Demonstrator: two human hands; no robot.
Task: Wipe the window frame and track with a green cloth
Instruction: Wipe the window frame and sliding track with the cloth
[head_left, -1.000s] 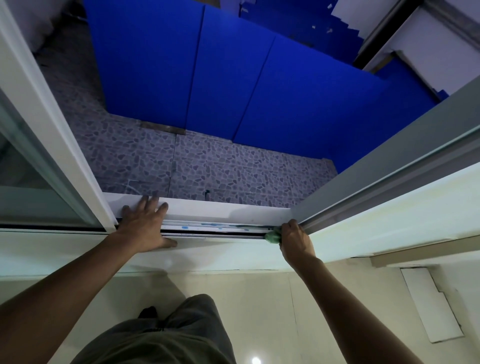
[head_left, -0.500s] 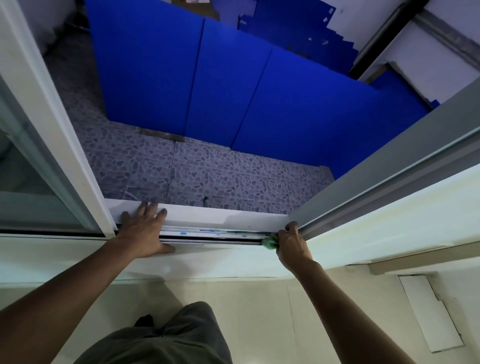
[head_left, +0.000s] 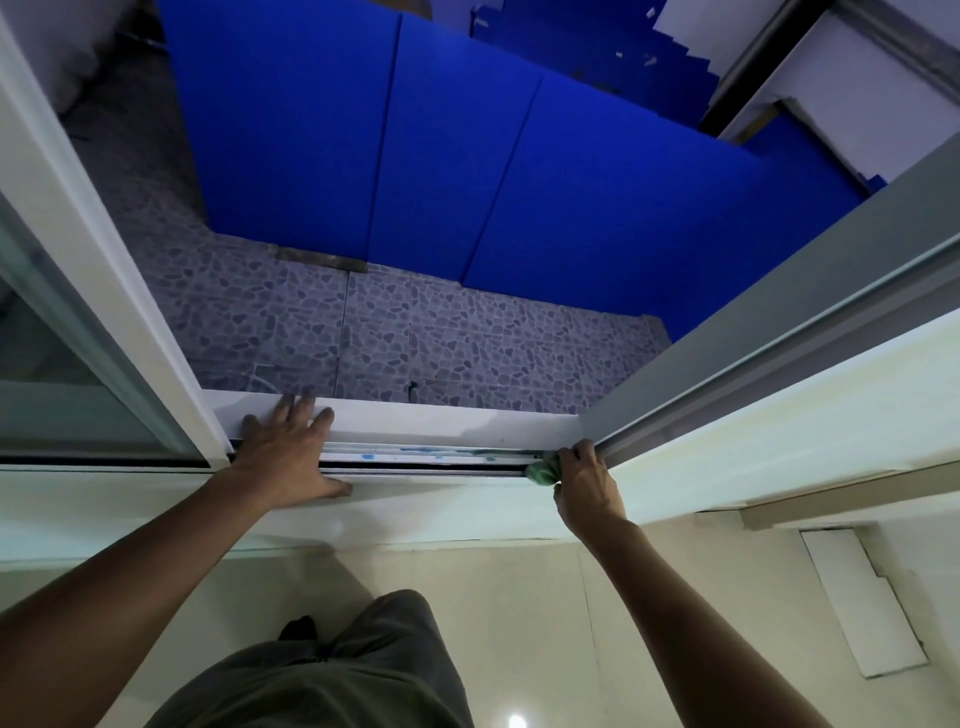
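Observation:
The white window track (head_left: 431, 457) runs left to right below me, with small blue-green smears on it. My right hand (head_left: 584, 483) is shut on a bunched green cloth (head_left: 543, 472), pressed into the track's right end where the grey side frame (head_left: 779, 306) meets it. Only a small part of the cloth shows past my fingers. My left hand (head_left: 285, 457) lies flat and open across the track and white sill (head_left: 441, 418) near the left sash (head_left: 104, 270).
Outside and below lie pebble-patterned tiles (head_left: 415, 343) and blue panels (head_left: 467, 156). A glass pane (head_left: 47, 384) fills the left sash. The pale wall (head_left: 779, 410) under the frame runs right. My trouser leg (head_left: 332, 675) is at the bottom.
The view has shifted slightly. Both hands stay almost where they were, the right one still pressing the cloth at the track's right end.

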